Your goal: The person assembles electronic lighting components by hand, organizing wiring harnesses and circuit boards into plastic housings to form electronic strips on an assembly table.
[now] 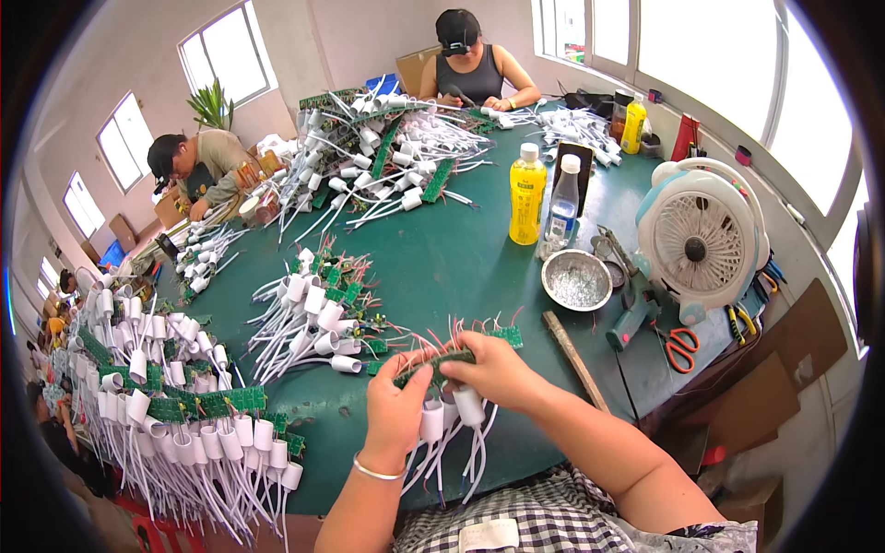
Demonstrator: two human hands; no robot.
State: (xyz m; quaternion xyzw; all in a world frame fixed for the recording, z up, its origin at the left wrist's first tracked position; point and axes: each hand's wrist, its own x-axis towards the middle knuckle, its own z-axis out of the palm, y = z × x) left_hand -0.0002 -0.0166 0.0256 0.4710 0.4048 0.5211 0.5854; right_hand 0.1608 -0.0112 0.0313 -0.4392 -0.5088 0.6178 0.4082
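Observation:
Near the front edge of the table, my left hand (395, 410) and my right hand (496, 370) pinch a strip of green circuit board (430, 367) between thumbs and fingers. Thin reddish wires stick up along its far side. White cylindrical sleeves (468, 405) with white cables hang from it below my hands, over the table's front edge. Just beyond lies a loose heap of similar sleeves and small green boards (318, 309). A piece of green board (507, 337) shows behind my right hand. My fingers partly hide the strip.
At left, a big pile of board strips with sleeves (207, 403) overhangs the edge; another heap (378, 152) lies farther back. To my right are a wooden stick (575, 361), metal bowl (577, 280), orange-handled scissors (681, 350), fan (702, 235) and bottles (527, 195). Two people work across the table.

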